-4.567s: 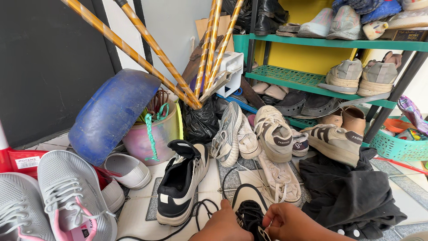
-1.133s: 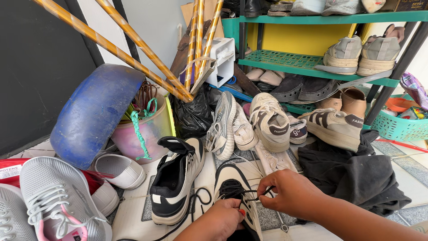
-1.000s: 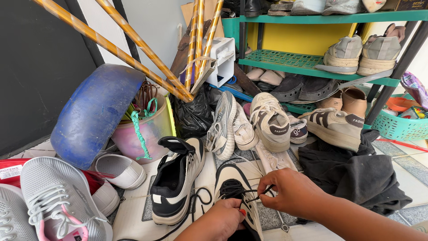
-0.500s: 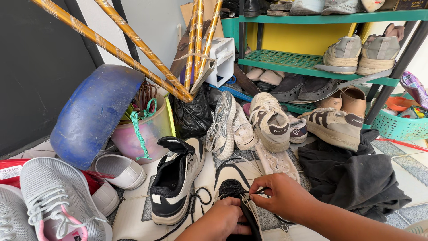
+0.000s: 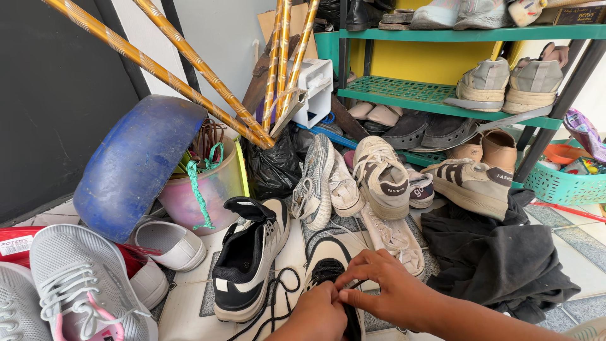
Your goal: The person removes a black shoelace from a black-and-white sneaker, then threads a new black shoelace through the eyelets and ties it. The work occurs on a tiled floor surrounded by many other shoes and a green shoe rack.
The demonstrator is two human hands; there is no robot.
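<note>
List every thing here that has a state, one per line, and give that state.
black-and-white shoe under the hands: upright, being laced
left hand: pinching the black lace
right hand: pinching the same lace
matching shoe: upright, lace loose
black bag: tied shut
pink bucket: upright, full
black cloth: crumpled

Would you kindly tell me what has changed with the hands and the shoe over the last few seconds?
The right hand, which held a black lace out to the side a second ago, has come in to meet the left hand over the tongue of the black-and-white lace-up sneaker; both now pinch the lace there. The matching unlaced sneaker, blue curved plastic panel and black cloth heap stayed put.
</note>
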